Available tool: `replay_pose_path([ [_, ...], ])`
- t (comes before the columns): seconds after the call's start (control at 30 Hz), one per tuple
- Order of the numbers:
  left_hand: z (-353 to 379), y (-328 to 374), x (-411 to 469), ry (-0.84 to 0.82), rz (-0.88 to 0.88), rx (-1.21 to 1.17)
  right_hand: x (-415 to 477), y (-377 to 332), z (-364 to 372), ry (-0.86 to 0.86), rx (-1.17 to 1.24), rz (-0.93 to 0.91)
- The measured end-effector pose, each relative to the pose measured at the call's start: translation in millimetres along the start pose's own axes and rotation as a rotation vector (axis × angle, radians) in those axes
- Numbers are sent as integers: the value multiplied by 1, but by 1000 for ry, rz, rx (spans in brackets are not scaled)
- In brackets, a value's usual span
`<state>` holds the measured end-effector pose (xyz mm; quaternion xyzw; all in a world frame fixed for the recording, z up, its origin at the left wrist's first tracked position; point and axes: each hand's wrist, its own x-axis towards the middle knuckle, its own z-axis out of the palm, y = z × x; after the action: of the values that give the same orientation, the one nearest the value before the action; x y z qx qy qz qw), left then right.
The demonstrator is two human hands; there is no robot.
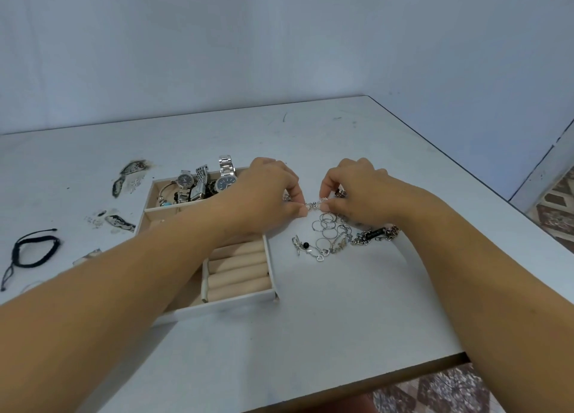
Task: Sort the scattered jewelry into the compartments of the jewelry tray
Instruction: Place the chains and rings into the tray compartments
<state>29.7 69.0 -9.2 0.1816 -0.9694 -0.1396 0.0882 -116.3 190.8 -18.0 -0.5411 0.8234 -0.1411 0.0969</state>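
Both hands pinch one thin silver chain (315, 203), the left hand (267, 192) and right hand (357, 192) close together above the desk (341, 304). The jewelry tray (270, 257) lies under the left wrist. I think the chain could catch the rings (326, 226) just below the hands and drag them.

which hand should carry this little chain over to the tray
Left. The left hand pinches the chain with the right hand, but it sits nearer the jewelry tray.

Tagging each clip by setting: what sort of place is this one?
Probably a plain room at home, not a shop: a scuffed white table against a bare wall, with patterned floor tiles beside it.
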Motion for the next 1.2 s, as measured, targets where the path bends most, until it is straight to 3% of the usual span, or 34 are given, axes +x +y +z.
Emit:
replay_pose_path([
  [0.27, -24, -18, -29, 192, 59, -58, -16, -16, -6, 116, 285, -159],
  [0.43, -41, -50, -76, 294, -22, -104, -15, -43, -9, 204, 217, -288],
  [0.7, -59, -102, -136, 368, -175, -91, 0, -109, -4, 132, 81, -469],
  [0.93, -52, -118, -145, 384, -222, -121, 27, -152, 12, 141, 138, -437],
  [1.2, -35, -130, -134, 380, -228, -169, 34, -153, 35, 199, 237, -383],
])
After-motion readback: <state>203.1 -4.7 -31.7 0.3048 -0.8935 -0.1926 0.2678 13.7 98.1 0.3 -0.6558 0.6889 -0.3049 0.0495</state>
